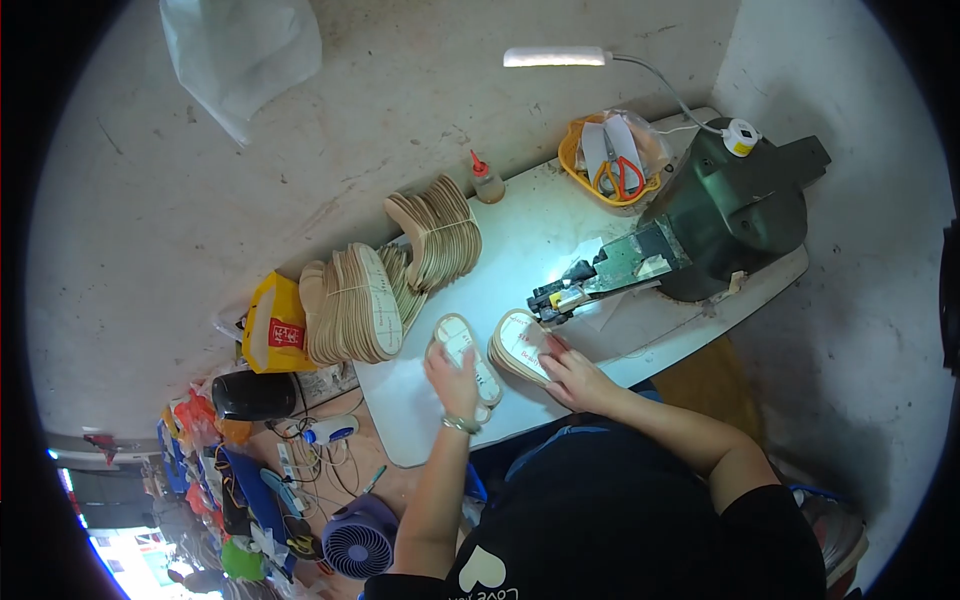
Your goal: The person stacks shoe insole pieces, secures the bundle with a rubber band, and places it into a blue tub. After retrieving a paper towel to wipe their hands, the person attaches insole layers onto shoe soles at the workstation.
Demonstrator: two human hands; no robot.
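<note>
On the white table, my left hand (pixel 453 378) is closed over a pale, sole-shaped insole (pixel 484 376) with red print, its fingers lying across the middle. Part of another insole shows under its lower end. My right hand (pixel 574 374) grips the side of a short stack of insoles (pixel 520 340) with red lettering on top; the fingers cover the stack's right edge. Just beyond this stack is the dark head of a green sewing machine (pixel 625 262), lit by its lamp.
Tied bundles of insoles (pixel 362 305) stand at the table's left, beside a yellow bag (pixel 272 325). Farther back are a red-tipped bottle (pixel 488 185) and a yellow basket (pixel 570 155) with scissors. A lamp (pixel 555 57) hangs above. A purple fan (pixel 358 540) stands lower left.
</note>
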